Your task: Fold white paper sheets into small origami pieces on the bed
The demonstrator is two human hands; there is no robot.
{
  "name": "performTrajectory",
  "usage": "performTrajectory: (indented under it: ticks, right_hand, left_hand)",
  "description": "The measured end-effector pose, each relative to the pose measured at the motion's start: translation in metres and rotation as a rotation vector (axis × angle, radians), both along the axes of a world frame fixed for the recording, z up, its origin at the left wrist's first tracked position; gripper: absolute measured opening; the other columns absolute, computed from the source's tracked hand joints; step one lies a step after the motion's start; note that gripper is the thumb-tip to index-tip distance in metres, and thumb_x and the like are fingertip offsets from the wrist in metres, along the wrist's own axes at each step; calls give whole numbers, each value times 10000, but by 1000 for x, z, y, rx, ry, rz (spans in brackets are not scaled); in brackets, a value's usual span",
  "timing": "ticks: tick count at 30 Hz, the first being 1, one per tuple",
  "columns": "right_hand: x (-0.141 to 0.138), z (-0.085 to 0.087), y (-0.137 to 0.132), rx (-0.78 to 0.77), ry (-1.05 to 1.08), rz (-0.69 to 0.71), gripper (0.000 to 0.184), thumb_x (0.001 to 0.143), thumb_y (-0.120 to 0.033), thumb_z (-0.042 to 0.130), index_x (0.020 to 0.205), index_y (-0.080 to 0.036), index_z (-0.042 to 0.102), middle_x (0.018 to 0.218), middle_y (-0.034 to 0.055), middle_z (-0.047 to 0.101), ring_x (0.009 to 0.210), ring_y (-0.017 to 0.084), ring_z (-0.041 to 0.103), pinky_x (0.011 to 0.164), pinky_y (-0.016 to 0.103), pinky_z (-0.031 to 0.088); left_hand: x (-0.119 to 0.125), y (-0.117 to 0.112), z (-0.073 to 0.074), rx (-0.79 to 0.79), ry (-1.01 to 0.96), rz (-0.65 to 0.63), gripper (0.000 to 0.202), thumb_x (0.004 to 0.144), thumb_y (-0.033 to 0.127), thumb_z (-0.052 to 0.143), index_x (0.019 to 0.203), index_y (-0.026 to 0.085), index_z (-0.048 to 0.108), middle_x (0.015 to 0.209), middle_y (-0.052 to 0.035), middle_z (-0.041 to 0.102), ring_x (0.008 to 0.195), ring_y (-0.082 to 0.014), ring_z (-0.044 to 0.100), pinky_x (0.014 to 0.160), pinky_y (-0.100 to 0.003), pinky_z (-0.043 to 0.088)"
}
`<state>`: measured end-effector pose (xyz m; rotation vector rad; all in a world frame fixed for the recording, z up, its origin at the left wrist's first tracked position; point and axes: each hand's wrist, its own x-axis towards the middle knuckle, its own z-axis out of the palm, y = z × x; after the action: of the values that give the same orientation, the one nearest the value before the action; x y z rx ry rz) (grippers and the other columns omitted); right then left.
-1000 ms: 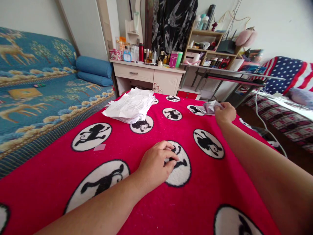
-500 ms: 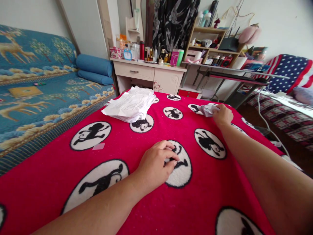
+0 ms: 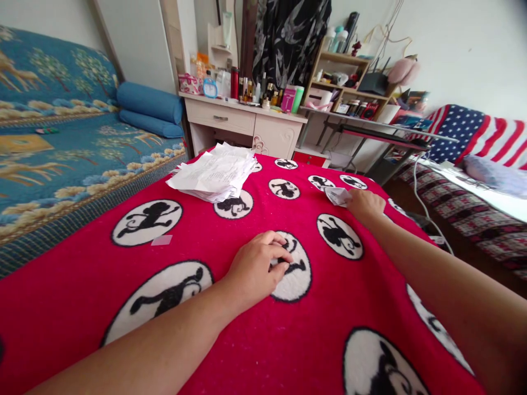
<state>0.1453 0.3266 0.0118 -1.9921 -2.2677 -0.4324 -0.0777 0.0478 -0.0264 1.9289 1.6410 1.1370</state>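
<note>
My left hand (image 3: pixel 260 264) rests on the red blanket (image 3: pixel 242 351), over a white oval with a black monkey figure. Its fingers are loosely bent and a little apart, holding nothing. Farther off to the right, my right hand (image 3: pixel 366 206) grips a crumpled white paper (image 3: pixel 337 196) just at or above the cloth; I cannot tell whether the paper touches it. A messy stack of printed white sheets (image 3: pixel 214 173) lies at the far left part of the blanket. Nearer, to the left of my left hand, lies a small translucent piece (image 3: pixel 161 240).
Left of the blanket stands a blue patterned sofa (image 3: pixel 82 164) with bolsters (image 3: pixel 150 104). Beyond its far edge is a white dresser (image 3: pixel 230 118) crowded with bottles. A desk with a wooden shelf (image 3: pixel 341 57) stands at the back right, and a white cable (image 3: pixel 422 197) hangs at the right.
My right hand has come slightly nearer with the crumpled paper, which now sits lower and more spread. My left hand stays on the same oval. The whole view has turned a little to the right.
</note>
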Motion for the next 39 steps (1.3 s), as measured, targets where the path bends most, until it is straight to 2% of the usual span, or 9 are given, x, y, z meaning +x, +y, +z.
performTrajectory:
  ticks: [5,10,15,22,26,29,33,35,39]
  right_hand:
    - [0,8,19,135,88,-73,351,916,-262,384,1191,-158,575,1134,203,613,1015,325,586,733,382,403]
    - [-11,-12,26,116,158,-108,337,882,-192,405,1162,-116,577,1112,216,608,996,327,599,755,402,432]
    - [-10,-23,7,199,327,-70,491,848,-314,477,1285,-91,447,1227,236,527,1043,365,568,805,433,428]
    - [-5,-27,-60,256,413,59,588,807,-369,529,1301,-78,400,1250,212,495,1196,330,464,964,399,370]
    - [-8,-34,-119,72,522,74,576,798,-393,547,1287,-106,442,1283,202,495,1181,320,486,955,414,401]
    - [-16,-39,-166,-23,549,192,493,802,-407,557,1208,-131,520,1192,167,568,1127,298,528,948,415,421]
    - [-29,-40,-214,6,503,400,352,839,-374,520,1125,-175,573,1218,133,579,1150,283,519,1001,438,387]
    - [-35,-38,-226,8,474,428,332,848,-352,516,1114,-164,584,1214,136,585,1136,282,526,996,429,392]
    - [-41,-32,-236,52,409,437,294,870,-288,489,1092,-131,604,1152,151,610,1087,277,545,970,404,407]
  left_hand:
    - [1,0,3,-12,-3,1,196,760,147,626,854,268,748,1119,-6,625,1051,-177,581,935,-315,462]
    - [0,-1,6,-28,-3,-5,199,768,147,620,874,259,746,1127,-9,628,1046,-172,592,922,-306,469]
    - [-1,0,3,-3,-8,-7,202,764,145,619,869,262,747,1121,-9,629,1044,-176,593,929,-317,469]
    - [-2,0,4,33,2,-15,173,768,163,616,845,242,749,1080,-34,636,1019,-179,599,926,-329,479]
    - [-3,-1,5,37,-2,-20,179,770,172,615,880,220,747,1074,-48,646,1000,-172,613,914,-314,488]
    - [-3,-2,3,81,-23,-29,219,755,130,609,918,204,735,1037,-45,668,978,-158,620,896,-287,491]
    - [-6,-2,9,97,-46,-24,270,785,103,554,999,178,700,999,-51,682,891,-138,636,777,-243,517]
    - [-12,-2,21,166,17,57,266,798,101,541,1010,166,687,980,-58,682,881,-148,633,834,-275,508]
    - [-40,1,54,365,297,378,466,795,107,554,1250,204,557,1253,-87,579,1194,-244,496,1043,-408,374]
